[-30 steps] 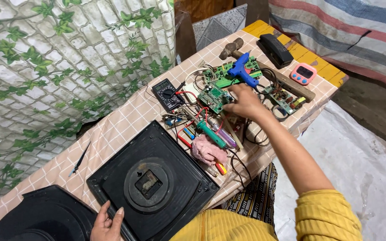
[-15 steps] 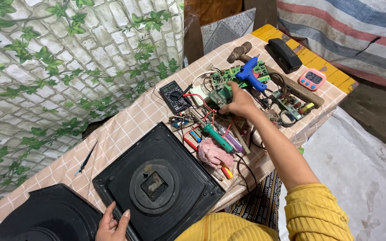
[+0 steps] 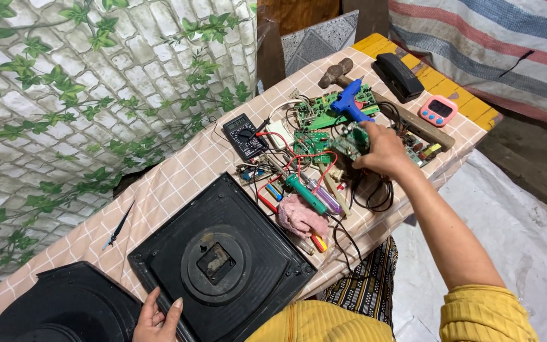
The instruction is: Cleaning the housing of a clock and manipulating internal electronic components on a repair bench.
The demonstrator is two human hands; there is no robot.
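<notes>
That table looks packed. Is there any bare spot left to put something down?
Yes: the checked cloth is bare between the multimeter and the tweezers, above the black panel. It is crowded around the circuit boards, wires and screwdrivers, where the right hand holds a small board.

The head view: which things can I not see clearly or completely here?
- Small green circuit board: the right hand covers part of it, so the grip cannot be made out.
- Left hand: cut off by the bottom edge, at the rim of the square black panel.
- Second black piece: cut by the bottom edge.
- Parts on the green boards: too small to tell.
- Pink timer: display too small.
</notes>
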